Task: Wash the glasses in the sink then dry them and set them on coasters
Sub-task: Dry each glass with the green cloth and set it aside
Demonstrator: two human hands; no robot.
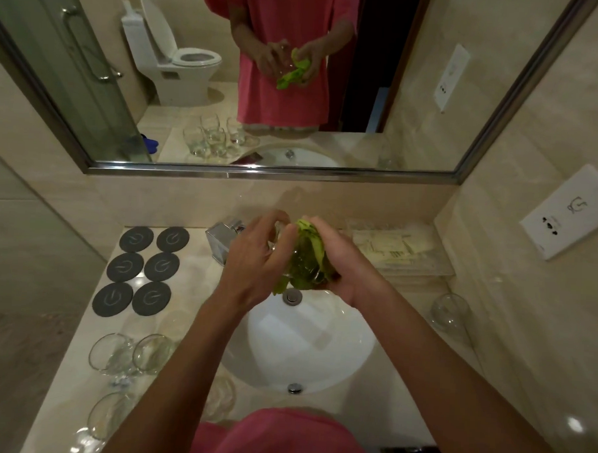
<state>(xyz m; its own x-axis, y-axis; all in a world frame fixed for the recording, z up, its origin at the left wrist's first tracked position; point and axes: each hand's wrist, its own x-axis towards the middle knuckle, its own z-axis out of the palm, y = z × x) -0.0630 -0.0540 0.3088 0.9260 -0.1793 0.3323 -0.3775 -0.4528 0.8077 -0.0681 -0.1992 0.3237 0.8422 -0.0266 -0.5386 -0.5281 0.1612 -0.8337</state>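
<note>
1. Green crumpled cloth [311, 237] is bunched in the right hand [344, 262], whose fingers curl round it and press it against a clear round drinking glass [302, 266]; I judge this is the drying step, the cloth packed round the bowl to take up water
2. Left hand [255, 258] has its fingers curled over the far side of the same glass, which steadies it so that the cloth can rub against a firm hold
3. Both hands keep the glass raised over the far rim of the white oval sink basin [306, 343], just beyond the drain, probably so drips fall into the bowl rather than on the counter
4. Six dark grey round coasters [141, 269] lie in two columns to the left of the left hand, all bare; they look laid out ready to take dried glasses
5. Several clear stemless glasses [131, 356] stand nearer the body than the coasters, below the left forearm; whether they are washed I cannot tell
6. One more clear glass [449, 313] stands alone to the right of the right forearm, well apart from the others
7. Chrome square tap [221, 236] sits just behind the left hand, with no water visibly running
</note>
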